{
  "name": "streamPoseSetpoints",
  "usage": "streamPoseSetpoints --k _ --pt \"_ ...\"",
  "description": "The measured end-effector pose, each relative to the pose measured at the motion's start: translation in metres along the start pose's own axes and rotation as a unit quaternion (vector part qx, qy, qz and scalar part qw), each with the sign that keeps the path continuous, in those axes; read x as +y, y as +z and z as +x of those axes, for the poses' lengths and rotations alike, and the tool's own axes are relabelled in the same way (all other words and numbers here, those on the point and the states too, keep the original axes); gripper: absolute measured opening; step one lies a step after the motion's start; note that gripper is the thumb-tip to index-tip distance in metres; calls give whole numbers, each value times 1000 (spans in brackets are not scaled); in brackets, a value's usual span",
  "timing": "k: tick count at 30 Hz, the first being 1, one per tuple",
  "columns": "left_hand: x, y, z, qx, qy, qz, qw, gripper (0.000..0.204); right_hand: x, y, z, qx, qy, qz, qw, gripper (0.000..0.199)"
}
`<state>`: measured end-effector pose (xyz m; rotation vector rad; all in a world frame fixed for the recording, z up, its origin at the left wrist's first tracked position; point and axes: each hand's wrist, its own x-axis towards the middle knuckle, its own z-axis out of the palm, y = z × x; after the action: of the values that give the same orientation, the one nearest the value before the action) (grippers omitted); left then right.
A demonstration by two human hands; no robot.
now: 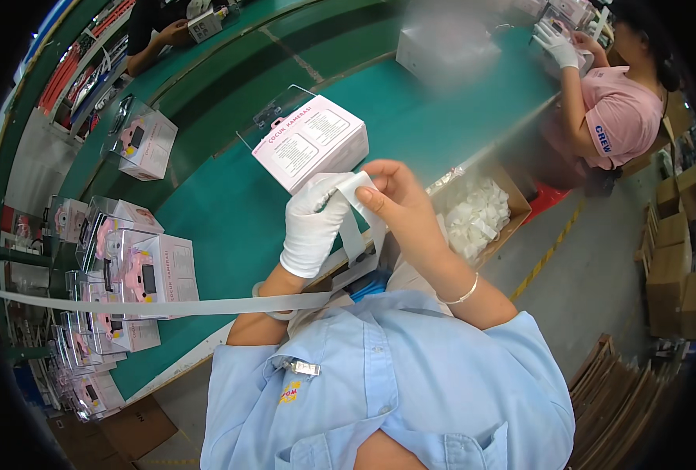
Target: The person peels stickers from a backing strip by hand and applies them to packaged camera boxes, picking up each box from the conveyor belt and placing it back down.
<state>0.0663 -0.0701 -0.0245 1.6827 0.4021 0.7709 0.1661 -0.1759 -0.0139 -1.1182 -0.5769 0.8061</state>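
Observation:
My left hand (314,223), in a white glove, and my bare right hand (399,200) meet in front of my chest. Both are closed, pinching a small white strip (353,186) between their fingers; whether it is paper or film I cannot make out. Just beyond them, on the green table (242,184), lies a pink and white camera box (309,145). Printed text covers its upper side, and a clear plastic part with a thin handle points away from me. The left fingers overlap the box's near corner in the picture; contact cannot be seen.
Several similar boxes (168,270) with clear fronts crowd the left end. At the right, a carton (511,223) holds crumpled white scraps. A pale strap (168,307) crosses in front of me. A co-worker in pink (618,117) handles another package; a second person (148,39) works across.

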Motion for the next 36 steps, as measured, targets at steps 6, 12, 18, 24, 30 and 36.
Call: streamPoseSetpoints --k 6,12,18,24,30,36 --pt "-4 -2 -3 -51 -33 -39 997 20 -5 1 1 -24 16 15 999 20" --pt "-1 3 -8 -75 -67 -24 995 20 -3 -7 1 0 43 10 999 16" --pt "3 2 -11 -78 -98 -67 990 25 -1 -9 1 35 30 33 998 16" --pt "13 10 -1 -49 -121 -88 988 21 4 -5 11 35 18 15 999 15" --pt "0 13 -6 -39 -31 39 998 16 11 -10 7 51 -16 -27 998 16" --pt "-3 19 -16 -61 -124 -29 990 21 12 -14 0 37 -1 6 999 9"
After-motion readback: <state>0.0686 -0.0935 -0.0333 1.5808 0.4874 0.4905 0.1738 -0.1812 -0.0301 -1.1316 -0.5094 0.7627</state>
